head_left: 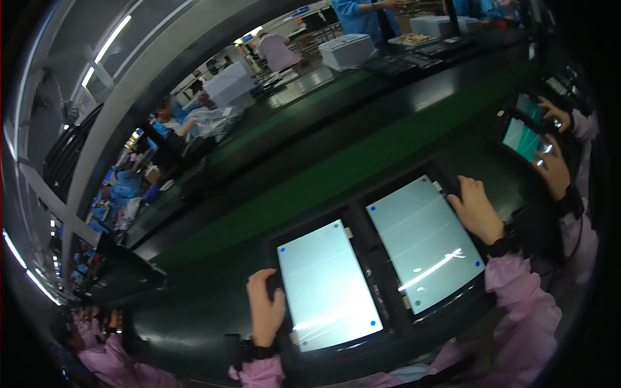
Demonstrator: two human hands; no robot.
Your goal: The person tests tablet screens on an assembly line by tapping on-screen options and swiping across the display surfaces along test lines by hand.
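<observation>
Two lit white display panels lie side by side in black trays, each with small blue and dark dots near its corners. The left panel point(330, 284) is beside my left hand point(265, 307), whose fingers are slightly bent with the thumb apart at the tray's left edge. Along the upper right side of the right panel point(424, 242) is my right hand point(477, 210), fingers spread and nothing between them. Whether either hand touches its tray I cannot tell. Black bands circle both wrists, below pink sleeves.
On the right, a co-worker's hands point(553, 168) rest at green-lit panels point(521, 139). A green strip point(291, 213) crosses the dark bench beyond my panels. Farther off stand a grey bin point(347, 52), clear plastic wrapping point(217, 123) and people in blue. Another pink-sleeved person point(107, 355) is at lower left.
</observation>
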